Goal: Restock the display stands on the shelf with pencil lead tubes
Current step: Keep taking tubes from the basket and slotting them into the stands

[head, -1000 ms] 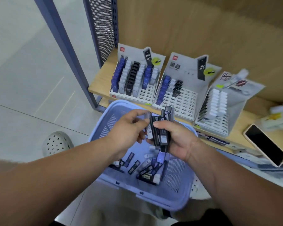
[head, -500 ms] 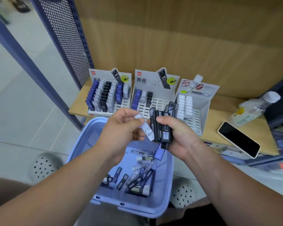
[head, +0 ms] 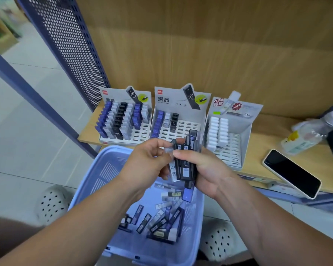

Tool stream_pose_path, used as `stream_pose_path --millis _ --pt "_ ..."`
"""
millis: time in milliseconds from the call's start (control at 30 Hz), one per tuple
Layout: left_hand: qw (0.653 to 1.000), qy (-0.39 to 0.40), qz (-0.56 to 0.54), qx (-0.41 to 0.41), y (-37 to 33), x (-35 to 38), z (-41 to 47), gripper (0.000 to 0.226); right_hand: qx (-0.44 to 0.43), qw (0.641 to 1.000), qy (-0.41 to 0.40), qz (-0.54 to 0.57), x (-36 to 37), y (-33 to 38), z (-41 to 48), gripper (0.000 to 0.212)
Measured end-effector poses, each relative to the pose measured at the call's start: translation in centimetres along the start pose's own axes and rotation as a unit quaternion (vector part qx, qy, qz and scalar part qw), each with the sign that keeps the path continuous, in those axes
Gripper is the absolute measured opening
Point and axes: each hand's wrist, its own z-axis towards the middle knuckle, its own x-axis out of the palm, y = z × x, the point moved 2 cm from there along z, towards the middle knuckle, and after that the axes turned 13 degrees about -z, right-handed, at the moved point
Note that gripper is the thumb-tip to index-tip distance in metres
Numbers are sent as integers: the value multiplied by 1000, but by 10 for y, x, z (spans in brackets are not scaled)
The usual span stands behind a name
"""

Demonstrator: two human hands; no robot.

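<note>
Since a moment ago my left hand (head: 142, 166) has drawn the white tube (head: 172, 169) in against the bundle of dark tubes (head: 185, 169). On the shelf (head: 258, 143) ahead, the middle stand (head: 181, 129) has most of its slots bare, so it is probably my target. The basket (head: 112, 152) sits under my hands, holding loose tubes (head: 158, 217). My right hand (head: 206, 169) wraps the bundle upright as ready stock, and my left fingers (head: 158, 145) pinch the white tube, touching it.
</note>
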Motion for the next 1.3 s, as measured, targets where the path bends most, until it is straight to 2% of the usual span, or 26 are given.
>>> stream_pose_path --millis 33,100,233,333,467,600,733,867,1000,1067,1200,1300 --pt "1000 3 -1 -3 0 1 2 13 -1 1000 -7 11 -2 0 0 25" --pt "1000 13 -7 -9 1 5 7 14 5 1000 -18 23 -3 1 1 26" --pt "999 26 -22 -20 3 10 12 13 24 998 -51 17 -6 3 5 68" --pt "999 32 -10 -26 4 12 16 10 34 998 -53 17 -10 3 6 79" --pt "999 32 10 -40 4 9 17 10 33 998 -55 21 -16 -2 7 65" --pt "999 30 3 -21 0 6 14 13 8 997 -67 31 -9 0 7 65" --pt "999 28 -23 -5 -4 -2 12 15 4 990 -131 61 -11 5 10 20" --pt "997 -7 -82 -3 -6 -15 7 4 14 987 -141 73 -13 7 11 6" --pt "984 -50 -171 29 -5 -25 4 12 7 986 -138 89 -9 8 10 8" --pt "992 -38 -116 32 0 -21 2 12 5 988 -130 88 -4 7 10 14" --pt "997 53 48 10 12 -9 1 58 5 990 -118 75 4 7 7 26" --pt "995 74 64 6 13 -7 0 53 8 989 -130 76 1 8 6 30"
